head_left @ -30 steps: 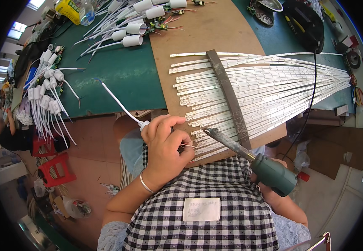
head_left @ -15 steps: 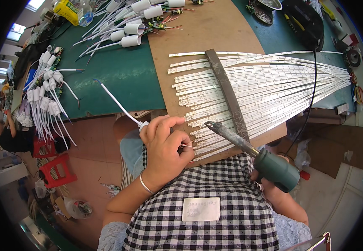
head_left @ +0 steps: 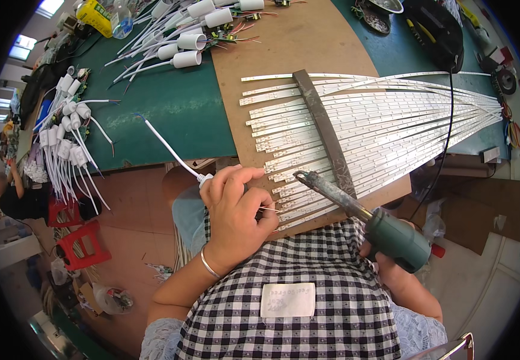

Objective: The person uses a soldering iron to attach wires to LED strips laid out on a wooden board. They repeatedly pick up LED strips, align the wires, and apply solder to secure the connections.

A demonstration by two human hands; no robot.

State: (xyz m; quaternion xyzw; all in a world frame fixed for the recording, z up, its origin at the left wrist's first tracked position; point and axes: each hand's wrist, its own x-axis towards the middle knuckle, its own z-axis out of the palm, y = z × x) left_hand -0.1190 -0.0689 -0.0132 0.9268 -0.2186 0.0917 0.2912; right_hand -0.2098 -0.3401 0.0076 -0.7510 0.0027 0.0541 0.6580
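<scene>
The white cable (head_left: pixel 170 146) rising from the left hand (head_left: pixel 239 207), off the left edge of the board (head_left: pixel 296 42), is probably light and springy; it is best held at the white fitting (head_left: pixel 204 178) at its base, around which the fingers are curled. The thin wires (head_left: pixel 268 209), seemingly pinched between thumb and forefinger beside the board's near-left corner, look soft and easily bent. The metal strips (head_left: pixel 392 114), fanned from the board's left edge toward the right, are judged light, flexible and easily kinked, better lifted by their edges; they are crossed by a dark bar (head_left: pixel 326 132), likely rigid. Above the board's near edge, the soldering iron (head_left: pixel 332 192) is gripped by its green handle in the right hand (head_left: pixel 386 264); it is probably fairly heavy, and its metal shaft should not be touched. The hands are held apart.

Most of the fitting is concealed by the left hand, and the wire ends are too fine to be followed. Whether the iron's tip touches a strip cannot be told. The right fingers are partly covered by the handle.
</scene>
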